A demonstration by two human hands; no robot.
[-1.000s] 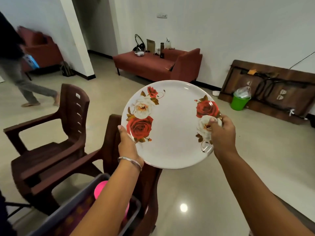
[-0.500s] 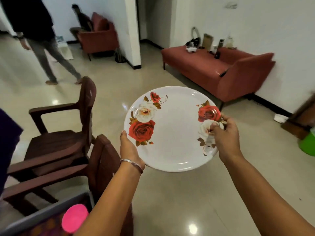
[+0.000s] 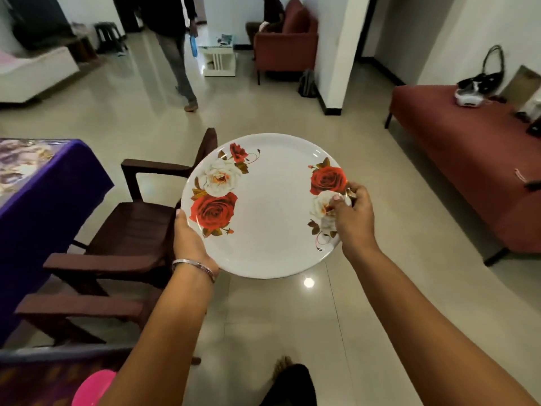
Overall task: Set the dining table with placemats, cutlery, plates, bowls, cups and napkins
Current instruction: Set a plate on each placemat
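A large white plate (image 3: 269,212) printed with red and white roses is held in the air before me, tilted slightly toward me. My left hand (image 3: 188,241) grips its left rim, thumb on top. My right hand (image 3: 352,221) grips the right rim, thumb pressed on the white rose. The dining table (image 3: 44,197), under a purple cloth with a patterned mat, shows at the left edge. At the bottom left a pink round item (image 3: 90,389) lies in a grey crate (image 3: 44,354).
Two dark brown chairs (image 3: 131,230) stand between me and the table. A red bench sofa (image 3: 474,159) runs along the right wall. A person (image 3: 175,48) walks away at the back. My foot (image 3: 289,382) shows below on the tiled floor.
My view has swung left: the sofa slid to the right, and the purple-covered table came into sight. Both hands keep the same hold on the plate. The person has walked further away.
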